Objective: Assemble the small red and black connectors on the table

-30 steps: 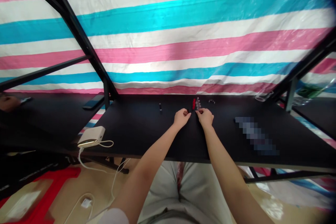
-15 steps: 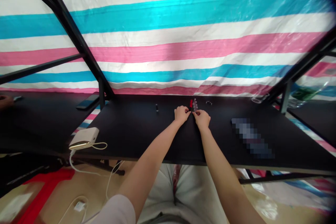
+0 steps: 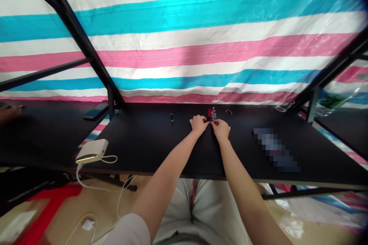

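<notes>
Head view: where is the red piece, and what are the hands doing?

Take the red piece as our landmark. It shows against the black tabletop; whether it rests there or is held up, I can't tell. The left hand is just on its near left, the right hand on its near right.

Is either one gripping?

Both have their fingertips drawn in, almost meeting just below the red piece. Something small and dark may sit between them, but I can't tell whether either hand truly holds it.

What else is around?

Just right of the red piece, a clear knobbly piece. Farther right of it, a small curved thing; well to its left, a dark stick.

How should such close fingerwork be done?

Lightly, I'd say. Let one hand steady while the other makes the fine adjustment, wrists low for support. Small parts could slip from a hard pinch, and the clear knobbly piece is near enough to the red piece to get knocked. A gap between the fingertips would help the eyes too.
</notes>
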Action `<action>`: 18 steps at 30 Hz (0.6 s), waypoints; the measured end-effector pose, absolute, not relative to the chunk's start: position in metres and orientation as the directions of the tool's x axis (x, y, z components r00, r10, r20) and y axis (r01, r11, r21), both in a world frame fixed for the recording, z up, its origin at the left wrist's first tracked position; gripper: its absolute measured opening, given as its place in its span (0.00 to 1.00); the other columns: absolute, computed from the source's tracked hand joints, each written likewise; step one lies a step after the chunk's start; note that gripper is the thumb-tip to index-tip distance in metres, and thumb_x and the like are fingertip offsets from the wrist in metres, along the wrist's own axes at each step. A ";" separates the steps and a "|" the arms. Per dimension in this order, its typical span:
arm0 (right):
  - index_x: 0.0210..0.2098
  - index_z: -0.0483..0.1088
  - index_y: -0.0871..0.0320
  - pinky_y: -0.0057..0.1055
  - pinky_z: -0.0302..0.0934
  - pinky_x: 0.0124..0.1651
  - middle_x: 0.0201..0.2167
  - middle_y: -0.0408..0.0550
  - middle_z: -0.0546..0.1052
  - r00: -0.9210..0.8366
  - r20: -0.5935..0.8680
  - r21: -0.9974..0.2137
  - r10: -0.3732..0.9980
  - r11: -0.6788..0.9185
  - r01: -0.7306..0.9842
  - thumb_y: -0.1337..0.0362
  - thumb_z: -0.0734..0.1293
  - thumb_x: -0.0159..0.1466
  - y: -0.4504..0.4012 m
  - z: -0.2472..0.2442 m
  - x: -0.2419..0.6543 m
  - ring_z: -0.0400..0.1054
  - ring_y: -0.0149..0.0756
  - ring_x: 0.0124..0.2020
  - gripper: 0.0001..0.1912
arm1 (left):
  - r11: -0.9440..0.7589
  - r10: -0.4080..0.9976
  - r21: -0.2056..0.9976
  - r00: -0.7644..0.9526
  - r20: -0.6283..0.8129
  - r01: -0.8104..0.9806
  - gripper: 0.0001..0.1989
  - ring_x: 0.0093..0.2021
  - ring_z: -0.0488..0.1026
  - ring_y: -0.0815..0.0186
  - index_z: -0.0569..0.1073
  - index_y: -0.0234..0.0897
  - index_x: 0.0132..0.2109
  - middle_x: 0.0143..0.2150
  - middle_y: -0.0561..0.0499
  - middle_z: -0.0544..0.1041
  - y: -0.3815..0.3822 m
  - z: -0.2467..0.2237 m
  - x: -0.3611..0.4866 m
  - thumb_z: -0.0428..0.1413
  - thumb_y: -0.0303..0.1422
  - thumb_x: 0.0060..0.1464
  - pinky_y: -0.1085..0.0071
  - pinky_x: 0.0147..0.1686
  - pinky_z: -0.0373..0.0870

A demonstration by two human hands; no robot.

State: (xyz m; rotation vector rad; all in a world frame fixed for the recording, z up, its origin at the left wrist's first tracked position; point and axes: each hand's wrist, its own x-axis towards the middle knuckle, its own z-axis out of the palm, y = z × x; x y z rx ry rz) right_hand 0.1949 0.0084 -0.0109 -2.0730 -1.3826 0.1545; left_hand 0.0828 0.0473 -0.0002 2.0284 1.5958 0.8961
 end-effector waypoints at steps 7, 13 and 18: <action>0.34 0.71 0.56 0.32 0.52 0.35 0.30 0.49 0.73 0.432 0.231 -0.540 0.872 -0.254 0.802 0.56 0.61 0.56 0.005 -0.007 0.192 0.65 0.38 0.33 0.13 | -0.328 0.941 0.667 0.169 0.293 0.669 0.07 0.36 0.64 0.59 0.74 0.39 0.31 0.29 0.49 0.70 0.033 -0.005 0.059 0.59 0.35 0.40 0.62 0.40 0.56; 0.32 0.69 0.58 0.34 0.51 0.36 0.31 0.52 0.72 0.417 0.256 -0.457 0.872 -0.270 0.847 0.56 0.61 0.56 -0.004 -0.004 0.189 0.65 0.41 0.35 0.12 | -0.363 0.924 0.816 0.061 0.377 0.449 0.10 0.27 0.63 0.71 0.71 0.37 0.38 0.31 0.51 0.67 0.014 -0.011 0.020 0.55 0.30 0.45 0.71 0.33 0.62; 0.27 0.66 0.58 0.30 0.50 0.34 0.25 0.46 0.70 0.361 0.311 -0.502 0.879 -0.171 0.848 0.58 0.58 0.58 -0.012 -0.002 0.180 0.64 0.35 0.29 0.11 | -0.245 0.850 0.963 -0.452 0.270 0.114 0.23 0.28 0.66 0.77 0.58 0.40 0.51 0.52 0.45 0.61 0.008 0.000 -0.002 0.53 0.27 0.46 0.76 0.33 0.65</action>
